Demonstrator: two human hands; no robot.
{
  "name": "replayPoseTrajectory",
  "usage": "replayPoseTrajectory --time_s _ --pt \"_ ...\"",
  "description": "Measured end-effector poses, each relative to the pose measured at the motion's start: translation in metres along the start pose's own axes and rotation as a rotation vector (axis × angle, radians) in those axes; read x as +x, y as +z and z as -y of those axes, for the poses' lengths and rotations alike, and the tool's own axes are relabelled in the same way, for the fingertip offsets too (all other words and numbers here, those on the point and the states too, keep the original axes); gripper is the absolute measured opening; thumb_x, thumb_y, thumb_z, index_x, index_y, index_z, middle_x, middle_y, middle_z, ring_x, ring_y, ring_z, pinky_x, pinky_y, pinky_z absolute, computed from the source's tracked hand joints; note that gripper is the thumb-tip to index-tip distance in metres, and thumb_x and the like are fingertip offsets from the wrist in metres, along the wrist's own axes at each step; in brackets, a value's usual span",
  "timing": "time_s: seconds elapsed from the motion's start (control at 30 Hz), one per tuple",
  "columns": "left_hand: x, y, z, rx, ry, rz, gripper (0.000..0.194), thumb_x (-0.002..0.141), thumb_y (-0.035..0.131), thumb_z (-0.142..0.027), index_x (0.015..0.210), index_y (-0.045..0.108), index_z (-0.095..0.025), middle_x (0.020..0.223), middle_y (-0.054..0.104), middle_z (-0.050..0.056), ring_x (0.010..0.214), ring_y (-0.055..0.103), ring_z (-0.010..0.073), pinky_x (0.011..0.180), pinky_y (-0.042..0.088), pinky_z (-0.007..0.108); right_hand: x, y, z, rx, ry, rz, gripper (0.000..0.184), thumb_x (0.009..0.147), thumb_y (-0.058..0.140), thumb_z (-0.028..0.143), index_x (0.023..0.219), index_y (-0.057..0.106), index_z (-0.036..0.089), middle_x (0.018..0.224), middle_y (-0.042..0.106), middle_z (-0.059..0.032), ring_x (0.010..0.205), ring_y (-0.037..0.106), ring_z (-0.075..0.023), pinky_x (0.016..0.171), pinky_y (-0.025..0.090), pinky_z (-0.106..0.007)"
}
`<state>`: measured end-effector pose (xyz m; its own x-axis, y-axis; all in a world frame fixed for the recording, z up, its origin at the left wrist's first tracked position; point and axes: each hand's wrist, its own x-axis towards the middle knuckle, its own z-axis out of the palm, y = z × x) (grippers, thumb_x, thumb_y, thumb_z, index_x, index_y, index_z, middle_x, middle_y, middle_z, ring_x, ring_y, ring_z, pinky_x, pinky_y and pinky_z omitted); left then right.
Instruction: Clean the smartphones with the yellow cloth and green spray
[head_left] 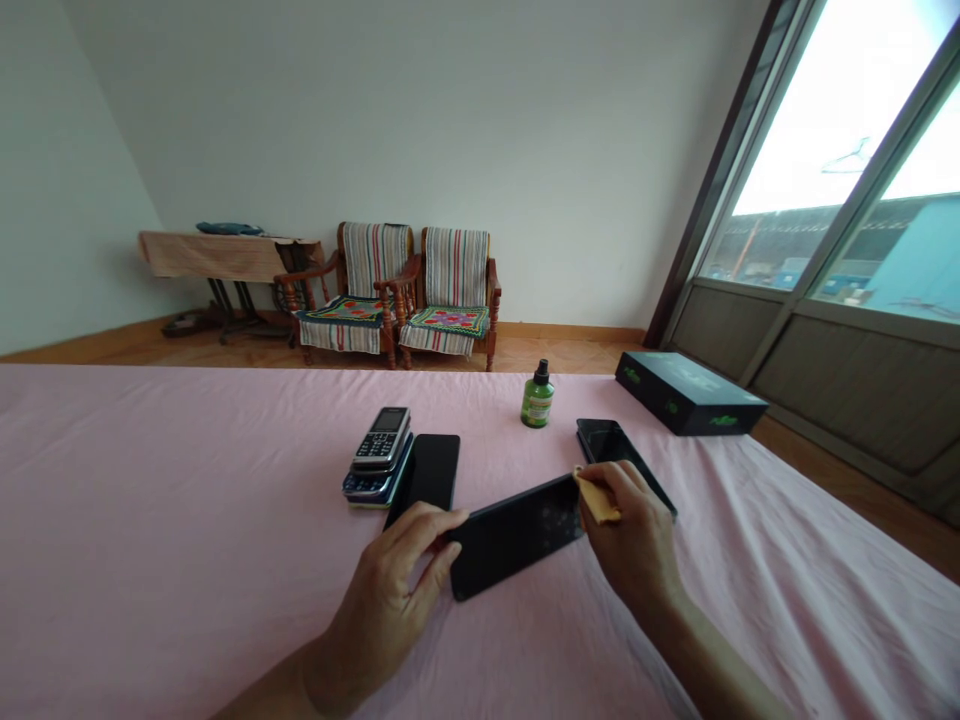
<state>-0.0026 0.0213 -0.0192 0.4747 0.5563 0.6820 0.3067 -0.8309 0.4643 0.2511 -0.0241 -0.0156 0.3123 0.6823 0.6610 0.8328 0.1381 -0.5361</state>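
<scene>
My left hand [397, 585] pinches the left end of a black smartphone [517, 535], which is tilted above the pink sheet. Its dark face shows smudges or droplets near the right end. In my right hand [634, 535] is a folded yellow cloth [598, 498], pressed against the phone's upper right corner. Behind my left hand lies another black smartphone [431, 465]. Beside it a silver keypad phone [382, 438] tops a small stack of phones. More dark phones [622, 450] lie just beyond my right hand.
A green spray bottle [536, 400] stands upright behind the phones. Farther right sits a black box [690, 390] with green markings. The pink sheet [187, 520] covers the surface. Two wooden chairs [450, 275] and a cloth-covered table [225, 255] stand by the wall.
</scene>
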Motion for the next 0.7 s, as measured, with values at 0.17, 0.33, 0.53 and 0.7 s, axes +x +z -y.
replayPoseTrajectory --time_s 0.17,0.33,0.53,0.7 --pt "0.002 0.0 -0.001 0.002 0.02 0.0 0.028 0.088 0.053 -0.006 0.112 0.06 -0.02 0.094 0.063 0.004 0.083 0.064 0.015 0.075 0.052 0.024 -0.001 0.001 0.001 0.047 -0.017 0.018 0.012 0.081 0.055 0.017 0.088 0.065 0.019 0.086 0.061 -0.0039 0.075 0.061 -0.0177 0.064 0.047 -0.026" --pt "0.001 -0.001 0.0 0.004 0.022 0.003 0.028 0.089 0.052 -0.006 0.113 0.059 -0.02 0.094 0.063 0.004 0.083 0.064 0.0148 0.075 0.052 0.023 -0.002 0.002 0.005 0.07 -0.052 0.025 0.015 0.083 0.053 0.014 0.09 0.065 0.018 0.088 0.062 -0.0048 0.077 0.061 -0.0171 0.066 0.048 -0.025" --pt "0.003 -0.001 -0.001 0.008 0.012 0.011 0.027 0.089 0.052 -0.006 0.112 0.059 -0.02 0.093 0.063 0.004 0.083 0.064 0.0147 0.075 0.052 0.023 -0.006 0.007 0.008 0.14 -0.095 0.047 0.022 0.081 0.051 0.008 0.094 0.064 0.019 0.091 0.062 -0.0052 0.082 0.063 -0.0176 0.069 0.05 -0.026" --pt "0.004 -0.001 -0.003 0.009 0.023 0.007 0.027 0.09 0.051 -0.006 0.111 0.059 -0.02 0.092 0.063 0.005 0.083 0.064 0.0158 0.074 0.053 0.025 -0.009 0.009 0.013 0.168 -0.146 0.103 0.028 0.08 0.05 0.005 0.098 0.063 0.021 0.094 0.062 -0.0053 0.084 0.063 -0.0183 0.071 0.05 -0.027"
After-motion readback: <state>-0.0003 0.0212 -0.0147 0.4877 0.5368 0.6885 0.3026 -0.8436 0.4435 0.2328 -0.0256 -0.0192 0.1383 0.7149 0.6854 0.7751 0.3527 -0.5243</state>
